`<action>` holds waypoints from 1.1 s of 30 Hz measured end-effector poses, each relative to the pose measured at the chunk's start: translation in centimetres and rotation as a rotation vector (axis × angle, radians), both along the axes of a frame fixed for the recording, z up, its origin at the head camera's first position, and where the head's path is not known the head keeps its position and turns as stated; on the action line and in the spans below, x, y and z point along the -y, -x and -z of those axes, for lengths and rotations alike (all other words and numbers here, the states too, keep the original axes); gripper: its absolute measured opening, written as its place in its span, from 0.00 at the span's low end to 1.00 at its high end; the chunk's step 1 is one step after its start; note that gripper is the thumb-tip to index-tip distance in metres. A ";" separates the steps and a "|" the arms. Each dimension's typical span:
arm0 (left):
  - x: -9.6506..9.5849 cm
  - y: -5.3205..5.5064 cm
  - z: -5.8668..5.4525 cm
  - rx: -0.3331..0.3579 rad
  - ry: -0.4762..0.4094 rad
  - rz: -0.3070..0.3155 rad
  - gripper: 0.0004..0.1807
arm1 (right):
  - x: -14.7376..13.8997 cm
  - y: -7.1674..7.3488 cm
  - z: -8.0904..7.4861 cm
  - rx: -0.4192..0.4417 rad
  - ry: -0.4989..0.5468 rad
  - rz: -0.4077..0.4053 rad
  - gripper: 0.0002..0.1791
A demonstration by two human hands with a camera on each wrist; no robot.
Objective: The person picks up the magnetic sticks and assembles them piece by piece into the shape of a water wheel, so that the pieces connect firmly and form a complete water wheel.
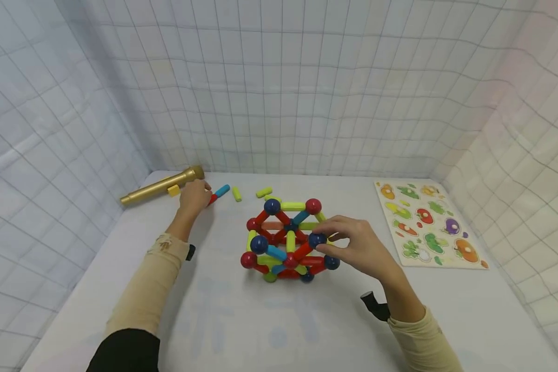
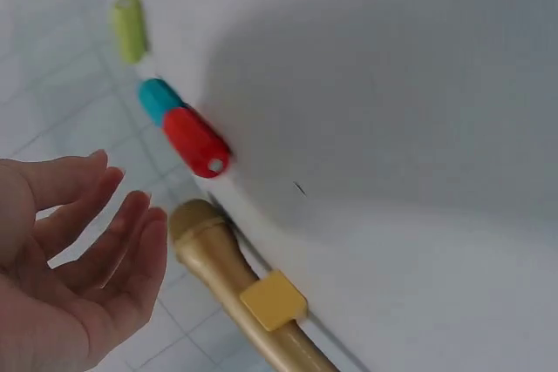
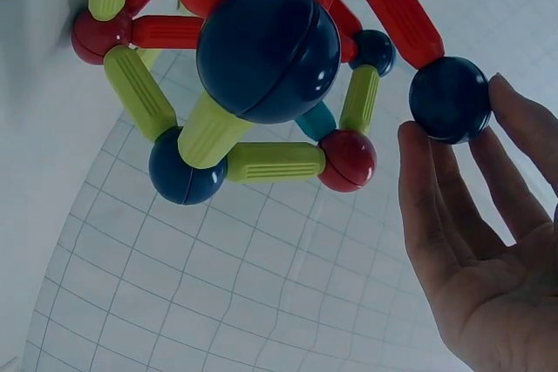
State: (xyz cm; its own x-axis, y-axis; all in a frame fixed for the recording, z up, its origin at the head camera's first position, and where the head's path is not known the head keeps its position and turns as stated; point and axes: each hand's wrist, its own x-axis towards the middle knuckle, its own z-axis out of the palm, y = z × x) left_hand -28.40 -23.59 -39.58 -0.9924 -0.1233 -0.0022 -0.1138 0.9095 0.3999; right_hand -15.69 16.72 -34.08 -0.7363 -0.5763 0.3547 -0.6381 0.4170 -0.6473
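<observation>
A structure of colored magnetic rods and balls point(image 1: 290, 261) stands mid-table, with red, blue, green and light-blue parts. My right hand point(image 1: 358, 245) pinches a dark blue ball point(image 3: 449, 100) at its right side; a red rod point(image 3: 397, 10) joins that ball to the structure. Over at the back left, my left hand point(image 1: 195, 196) hovers with loosely bent fingers and holds nothing. Close to it lie a red rod point(image 2: 196, 141) and a light-blue rod point(image 2: 159, 99), end to end. In the left wrist view the fingers are apart from both rods.
A gold toy microphone point(image 1: 163, 187) lies at the back left beside a small yellow block point(image 1: 173, 190). Loose green rods point(image 1: 236, 194) are scattered behind the structure. A vegetable puzzle board point(image 1: 430, 222) lies on the right. Grid-patterned cloth walls point(image 1: 288, 103) surround the white table point(image 1: 242, 325).
</observation>
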 end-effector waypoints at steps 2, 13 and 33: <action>0.7 1.6 0.5 0.048 0.124 -0.010 0.20 | 0.0 0.0 0.1 -0.006 0.006 0.003 0.15; 0.2 2.6 3.2 0.062 0.250 0.068 0.13 | 0.3 -0.2 -0.1 -0.035 0.009 -0.002 0.15; -3.9 -9.6 -4.0 -0.001 -0.185 0.196 0.17 | 0.1 -0.1 0.1 -0.045 0.009 0.011 0.15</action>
State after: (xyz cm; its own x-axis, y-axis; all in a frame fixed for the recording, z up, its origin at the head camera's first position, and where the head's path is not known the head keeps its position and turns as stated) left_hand -18.83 -19.71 -35.58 -0.9973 0.0736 -0.0057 0.0578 0.8257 0.5611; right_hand -15.58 16.65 -34.21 -0.7260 -0.5645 0.3928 -0.6619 0.4186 -0.6218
